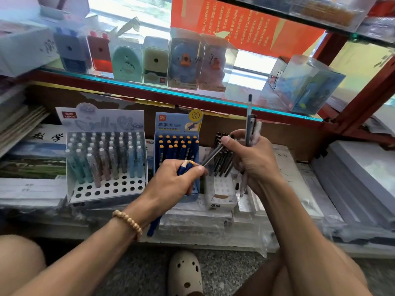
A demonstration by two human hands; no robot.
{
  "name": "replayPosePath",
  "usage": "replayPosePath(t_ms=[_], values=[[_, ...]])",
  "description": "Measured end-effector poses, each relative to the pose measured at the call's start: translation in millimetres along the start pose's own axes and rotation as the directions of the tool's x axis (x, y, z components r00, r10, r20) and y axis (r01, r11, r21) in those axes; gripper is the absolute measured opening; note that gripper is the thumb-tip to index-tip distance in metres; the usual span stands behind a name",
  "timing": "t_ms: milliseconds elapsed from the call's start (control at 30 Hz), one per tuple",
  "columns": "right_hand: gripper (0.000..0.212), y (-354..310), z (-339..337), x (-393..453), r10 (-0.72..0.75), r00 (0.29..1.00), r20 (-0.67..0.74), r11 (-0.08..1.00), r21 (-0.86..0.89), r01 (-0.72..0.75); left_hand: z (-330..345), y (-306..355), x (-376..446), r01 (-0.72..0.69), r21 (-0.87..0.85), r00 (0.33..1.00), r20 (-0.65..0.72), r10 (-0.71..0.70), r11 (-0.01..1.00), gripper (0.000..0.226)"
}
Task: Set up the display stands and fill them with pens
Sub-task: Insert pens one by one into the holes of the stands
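A beige clog [185, 274] rests on the floor. Above it, the left hand [173, 180] grips blue pens [185, 167], hiding part of the blue display stand [177, 133]. The right hand [252, 161] clutches grey pens [249, 124]. Boxed sharpeners [128, 60] line the glass shelf [149, 87] behind.

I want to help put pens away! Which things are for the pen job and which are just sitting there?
For the job:
left hand gripping blue pens
right hand gripping a grey pen
blue stand
white holed stand

Just sitting there:
boxed pencil sharpeners
paper stacks
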State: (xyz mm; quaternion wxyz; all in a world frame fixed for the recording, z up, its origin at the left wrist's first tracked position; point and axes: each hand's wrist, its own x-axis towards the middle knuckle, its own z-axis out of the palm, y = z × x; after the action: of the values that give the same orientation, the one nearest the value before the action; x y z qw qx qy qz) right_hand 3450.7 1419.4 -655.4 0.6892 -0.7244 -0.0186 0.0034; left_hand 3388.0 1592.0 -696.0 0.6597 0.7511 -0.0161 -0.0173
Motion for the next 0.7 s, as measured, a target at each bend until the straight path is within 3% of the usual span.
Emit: replayPosePath(t_ms=[133, 200, 367, 533, 700], values=[[0.015, -4.5, -8.0, -1.2, -0.036, 0.999, -0.02, 0.999, 0.028, 0.037, 1.9, -1.1, 1.2, 0.035, -0.014, 0.999, 0.032, -0.035, 0.999, 0.027], [0.014, -6.7, -16.6, 1.1, -0.065, 0.991, -0.113, 0.998, 0.002, 0.065, 3.3, -3.0, 2.5, 0.097, -0.007, 0.995, 0.03, -0.097, 0.995, 0.032], [0.016, -2.4, -33.9, 10.6, -0.242, 0.894, -0.378, 0.953, -0.268, 0.145, 1.6, -5.4, 5.1, 0.231, -0.133, 0.973, 0.031, -0.228, 0.964, 0.036], [0.016, 6.5, -32.4, 12.6, -0.372, 0.882, -0.289, 0.84, -0.51, 0.187, -1.2, -3.5, 6.2, 0.217, -0.2, 0.972, -0.043, -0.23, 0.955, 0.041], [0.018, 26.1, -20.1, 16.1, -0.397, 0.893, -0.212, 0.744, -0.644, 0.178, -3.5, -3.8, 6.9, 0.162, -0.199, 0.971, -0.141, -0.191, 0.966, 0.044]])
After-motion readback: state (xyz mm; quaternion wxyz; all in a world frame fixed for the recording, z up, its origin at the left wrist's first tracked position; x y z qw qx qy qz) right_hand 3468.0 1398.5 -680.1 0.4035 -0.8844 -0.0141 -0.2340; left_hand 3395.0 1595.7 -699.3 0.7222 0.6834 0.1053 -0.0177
